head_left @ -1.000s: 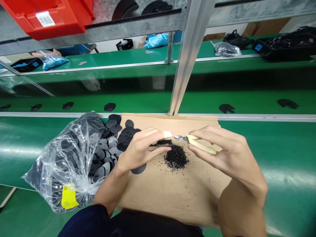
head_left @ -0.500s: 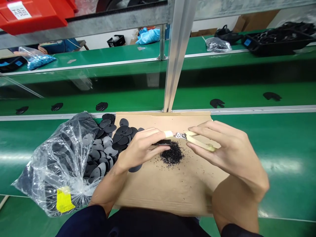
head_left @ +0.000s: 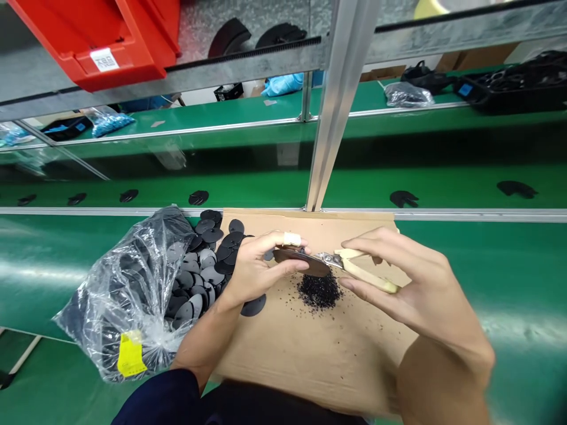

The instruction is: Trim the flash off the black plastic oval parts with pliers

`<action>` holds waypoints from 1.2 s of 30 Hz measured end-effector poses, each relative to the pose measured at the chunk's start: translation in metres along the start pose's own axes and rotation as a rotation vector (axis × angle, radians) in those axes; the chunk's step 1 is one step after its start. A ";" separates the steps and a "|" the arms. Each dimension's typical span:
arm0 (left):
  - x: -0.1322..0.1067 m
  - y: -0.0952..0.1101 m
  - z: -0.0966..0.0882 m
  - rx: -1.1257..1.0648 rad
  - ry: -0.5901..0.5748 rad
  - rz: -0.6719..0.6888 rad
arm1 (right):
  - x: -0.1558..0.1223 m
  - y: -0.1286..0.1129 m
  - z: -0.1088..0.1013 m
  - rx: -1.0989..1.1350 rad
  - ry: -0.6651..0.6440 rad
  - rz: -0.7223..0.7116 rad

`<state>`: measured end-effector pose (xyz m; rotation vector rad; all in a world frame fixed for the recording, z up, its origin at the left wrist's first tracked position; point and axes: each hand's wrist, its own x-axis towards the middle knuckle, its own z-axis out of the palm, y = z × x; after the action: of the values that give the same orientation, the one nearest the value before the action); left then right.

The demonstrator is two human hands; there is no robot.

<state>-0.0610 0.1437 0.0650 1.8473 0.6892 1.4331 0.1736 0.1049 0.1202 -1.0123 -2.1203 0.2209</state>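
Observation:
Between the thumb and fingers of my left hand [head_left: 261,262], a black disc [head_left: 312,265] is held tilted over the cardboard. One finger of that hand wears a pale wrap. My right hand [head_left: 407,277] grips a pair of nippers [head_left: 367,274] with cream handles, its jaws pointing left at the disc's upper edge. Whether the jaws touch the disc I cannot make out. Beneath, a heap of small black bits [head_left: 319,290] lies on the cardboard sheet [head_left: 305,360]. Left of my left hand, many loose black discs [head_left: 208,274] spill from a clear plastic bag [head_left: 128,283].
A metal post [head_left: 332,112] rises behind the cardboard. Past a metal rail, a green belt [head_left: 266,183] carries several black pieces, including a notched one [head_left: 403,199]. Overhead at left a red bin [head_left: 119,53] sits on a shelf. A black tray [head_left: 509,88] stands far right.
The disc in my left hand has turned, so its flat face now shows. The nippers remain in my right hand, close to it. The whole view has shifted, revealing more of the red bin.

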 end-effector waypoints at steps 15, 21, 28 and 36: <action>-0.001 0.000 0.002 -0.060 0.028 0.015 | 0.005 -0.003 0.015 0.153 0.108 0.068; -0.002 0.000 0.006 -0.158 0.033 -0.009 | 0.005 -0.001 0.022 0.275 0.112 0.092; -0.005 -0.004 0.009 -0.176 0.080 0.044 | 0.006 -0.001 0.022 0.272 0.135 0.082; -0.008 -0.007 0.006 -0.017 0.091 0.108 | 0.005 -0.002 0.021 0.221 0.155 -0.008</action>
<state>-0.0570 0.1411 0.0539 1.8394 0.6280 1.5959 0.1557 0.1105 0.1098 -0.8625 -1.9118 0.3529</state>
